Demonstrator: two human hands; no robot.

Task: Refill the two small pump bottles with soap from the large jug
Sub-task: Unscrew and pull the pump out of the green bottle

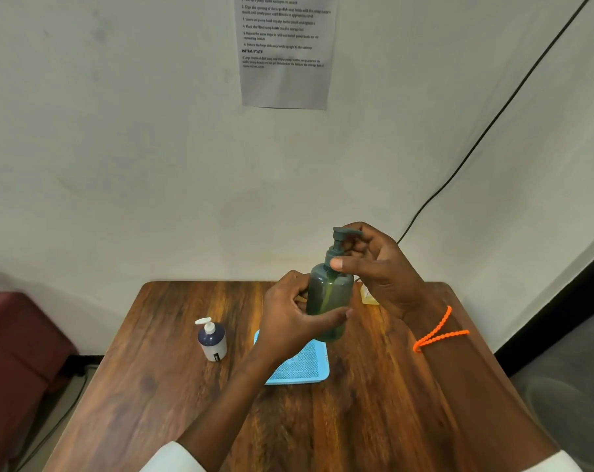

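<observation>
1. Two pump bottles are in view. On the left, the small white bottle point(213, 340) with a dark upper part and a white pump stands upright on the table point(159, 386), well apart from both hands. It looks light and rigid, easy to tip; best taken round the body.
2. The left hand point(288, 316) is wrapped round the lower body of the green bottle point(329, 301), thumb across the front, fingers behind, holding it upright above the blue tray point(306, 371).
3. The green bottle is translucent smooth plastic, likely stiff but slippery if soapy. How full it is I cannot tell, so its weight is a guess. The body is the place for a steady hold; the collar is the place to twist.
4. The right hand point(379, 267) is curled at the pump head point(343, 235), thumb pressed on the collar, fingers round the neck, wrist raised; an orange cord point(438, 330) circles that wrist.
5. A yellowish container point(369, 294), possibly the jug, is mostly hidden behind the right hand.
</observation>
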